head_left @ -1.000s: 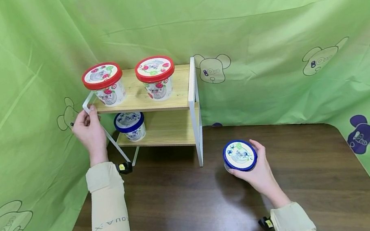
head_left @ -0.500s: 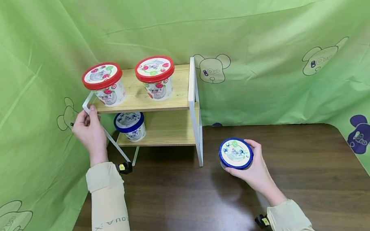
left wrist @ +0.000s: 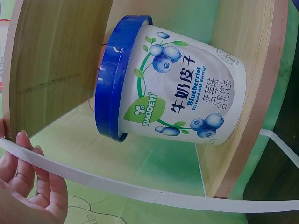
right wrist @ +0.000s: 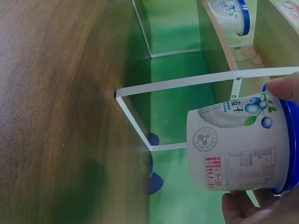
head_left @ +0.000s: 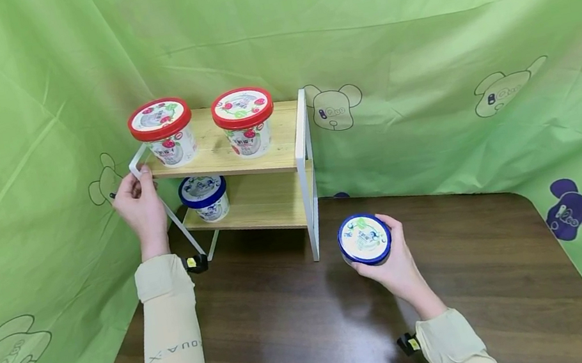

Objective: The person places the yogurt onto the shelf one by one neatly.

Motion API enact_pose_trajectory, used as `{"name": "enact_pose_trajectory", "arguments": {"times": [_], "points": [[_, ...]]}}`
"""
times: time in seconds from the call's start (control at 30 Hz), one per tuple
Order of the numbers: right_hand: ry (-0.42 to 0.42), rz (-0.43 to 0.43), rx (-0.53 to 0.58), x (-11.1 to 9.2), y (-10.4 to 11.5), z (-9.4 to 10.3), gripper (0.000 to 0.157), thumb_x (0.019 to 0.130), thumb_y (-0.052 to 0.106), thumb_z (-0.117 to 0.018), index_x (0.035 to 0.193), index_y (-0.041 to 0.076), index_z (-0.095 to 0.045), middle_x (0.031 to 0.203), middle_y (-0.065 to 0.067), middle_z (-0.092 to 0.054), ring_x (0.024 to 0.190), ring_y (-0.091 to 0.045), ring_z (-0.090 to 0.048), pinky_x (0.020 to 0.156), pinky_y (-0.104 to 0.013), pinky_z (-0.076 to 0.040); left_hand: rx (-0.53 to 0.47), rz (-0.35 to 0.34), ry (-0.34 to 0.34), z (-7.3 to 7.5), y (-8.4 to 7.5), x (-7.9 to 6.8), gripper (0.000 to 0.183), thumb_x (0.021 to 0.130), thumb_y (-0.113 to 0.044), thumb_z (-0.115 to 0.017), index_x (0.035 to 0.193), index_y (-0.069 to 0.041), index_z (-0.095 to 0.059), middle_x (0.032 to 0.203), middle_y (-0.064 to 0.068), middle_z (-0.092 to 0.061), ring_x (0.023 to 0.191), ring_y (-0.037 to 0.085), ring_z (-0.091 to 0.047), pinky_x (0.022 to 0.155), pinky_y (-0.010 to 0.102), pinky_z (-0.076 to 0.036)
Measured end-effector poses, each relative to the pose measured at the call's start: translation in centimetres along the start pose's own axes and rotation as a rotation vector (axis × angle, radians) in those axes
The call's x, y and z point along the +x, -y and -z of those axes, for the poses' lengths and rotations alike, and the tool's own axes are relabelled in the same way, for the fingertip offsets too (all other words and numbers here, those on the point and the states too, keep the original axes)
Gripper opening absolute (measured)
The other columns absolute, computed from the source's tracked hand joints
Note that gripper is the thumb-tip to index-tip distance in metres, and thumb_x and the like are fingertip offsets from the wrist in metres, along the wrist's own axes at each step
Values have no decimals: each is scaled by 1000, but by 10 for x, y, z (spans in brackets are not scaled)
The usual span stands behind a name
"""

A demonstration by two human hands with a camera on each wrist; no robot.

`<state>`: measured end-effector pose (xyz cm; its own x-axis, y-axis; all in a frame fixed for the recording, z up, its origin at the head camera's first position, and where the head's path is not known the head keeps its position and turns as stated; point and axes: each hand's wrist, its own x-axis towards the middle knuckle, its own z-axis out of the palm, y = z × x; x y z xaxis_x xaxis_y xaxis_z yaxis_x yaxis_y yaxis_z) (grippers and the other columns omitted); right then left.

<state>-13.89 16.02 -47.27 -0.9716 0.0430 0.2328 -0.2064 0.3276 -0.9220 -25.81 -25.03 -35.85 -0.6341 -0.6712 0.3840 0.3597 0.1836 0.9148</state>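
At the upper left corner of a two-tier shelf rack (head_left: 258,161), my left hand (head_left: 140,208) grips the white metal frame (left wrist: 112,181) by the top board. My right hand (head_left: 400,269) holds a blue-lidded blueberry milk tub (head_left: 364,240), lid up, raised over the table right of the rack. Thumb and fingers go round it near the lid in the right wrist view. Another blue-lidded tub (left wrist: 173,88) stands on the lower board's left part, near my left hand. Two red-lidded tubs, one left (head_left: 162,133) and one right (head_left: 245,121), stand on the top board.
The rack's white right side frame (head_left: 309,191) stands between the held tub and the boards. The brown wooden table (head_left: 295,336) spreads in front. Green printed cloth (head_left: 420,55) hangs behind and at both sides.
My right hand has moved with the blue-lidded tub leftward and slightly away from me, closer to the rack. The left hand keeps its grip in the same place.
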Motion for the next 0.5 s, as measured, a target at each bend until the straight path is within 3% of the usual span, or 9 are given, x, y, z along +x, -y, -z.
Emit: {"name": "enact_pose_trajectory", "arguments": {"times": [0.13,0.5], "points": [[27,5,4,-3,23,0,102,68,-3,-90,149,0,-28,142,-23,-46,128,-36,-47,106,-55,-36,-6,9,4,0,-1,0,20,99,-17,-69,110,-4,-77,82,-3,-68,71,10,-58,68,21,-46],[66,31,40,-1,29,-6,103,68,-3,-91,150,1,-29,141,-23,-48,127,-35,-48,106,-54,-36,-18,6,5,0,-1,1,18,99,-16,-69,109,-4,-77,81,-2,-68,72,14,-58,68,21,-46]]}}
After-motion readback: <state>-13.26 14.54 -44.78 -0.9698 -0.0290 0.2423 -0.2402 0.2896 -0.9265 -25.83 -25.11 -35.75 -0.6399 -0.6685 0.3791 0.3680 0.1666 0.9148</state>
